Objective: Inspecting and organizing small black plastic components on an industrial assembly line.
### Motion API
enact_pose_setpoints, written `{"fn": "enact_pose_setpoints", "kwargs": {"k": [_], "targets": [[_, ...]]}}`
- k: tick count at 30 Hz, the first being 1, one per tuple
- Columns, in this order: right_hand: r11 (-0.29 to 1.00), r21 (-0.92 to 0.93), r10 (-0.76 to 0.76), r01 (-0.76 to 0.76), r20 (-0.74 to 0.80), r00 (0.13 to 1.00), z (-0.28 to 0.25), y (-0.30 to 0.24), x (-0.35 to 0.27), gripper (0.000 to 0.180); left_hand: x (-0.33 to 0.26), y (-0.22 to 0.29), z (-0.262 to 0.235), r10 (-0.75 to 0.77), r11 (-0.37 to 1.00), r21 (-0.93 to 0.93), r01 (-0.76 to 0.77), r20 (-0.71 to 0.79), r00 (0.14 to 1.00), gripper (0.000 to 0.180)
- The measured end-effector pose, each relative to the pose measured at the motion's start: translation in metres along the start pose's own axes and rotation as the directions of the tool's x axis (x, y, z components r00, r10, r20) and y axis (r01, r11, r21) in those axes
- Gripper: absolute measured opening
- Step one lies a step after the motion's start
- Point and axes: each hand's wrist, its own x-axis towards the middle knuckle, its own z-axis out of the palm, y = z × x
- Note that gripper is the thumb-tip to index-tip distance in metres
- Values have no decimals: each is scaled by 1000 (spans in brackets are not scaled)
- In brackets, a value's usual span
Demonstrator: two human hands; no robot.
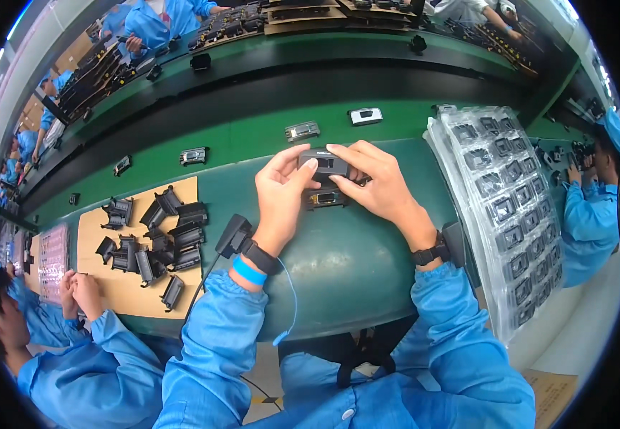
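Observation:
Between my two hands is a dark grey plastic housing [318,159] with a small rectangular window in its face. My left hand [281,187] grips its left side, thumb on the front near the window. On the other side my right hand [380,179] closes on the housing's right end, fingers along the top edge and thumb below. Just under it a small device body with exposed inner parts [326,198] lies on the green table mat [353,264]; whether it touches the housing I cannot tell.
A cardboard sheet [102,286] on the left carries several black plastic frames [149,264]. Stacked clear blister trays [467,171] with dark parts stand at right. Beyond the mat, a green conveyor belt [253,143] bears spaced-out units [365,116]. Co-workers in blue [88,365] sit on both sides.

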Motion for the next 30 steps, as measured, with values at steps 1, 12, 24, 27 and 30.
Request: {"fn": "enact_pose_setpoints", "kwargs": {"k": [1, 12, 24, 27, 30], "targets": [[1000, -1, 0, 0, 0, 1000, -1, 1, 0, 53, 0, 0, 0, 19, 1000, 25, -20, 8, 1000, 34], [991, 114, 68, -70, 23, 997, 6, 0, 1, 47, 2, -3, -2, -4, 1000, -3, 4, 26, 1000, 29], [907, 350, 267, -233, -53, 962, 9, 12, -1, 33, 6, -1, -4, 34, 998, -57, -25, 152, 988, 28], [841, 474, 304, -261, -14, 953, 17, 7, 1, 34, 4, -1, -9, 28, 999, -32, -25, 94, 995, 27], [809, 504, 330, -302, 37, 943, 25, 10, 17, 36, 9, -1, -11, 29, 999, -39, -28, 30, 999, 28]]}}
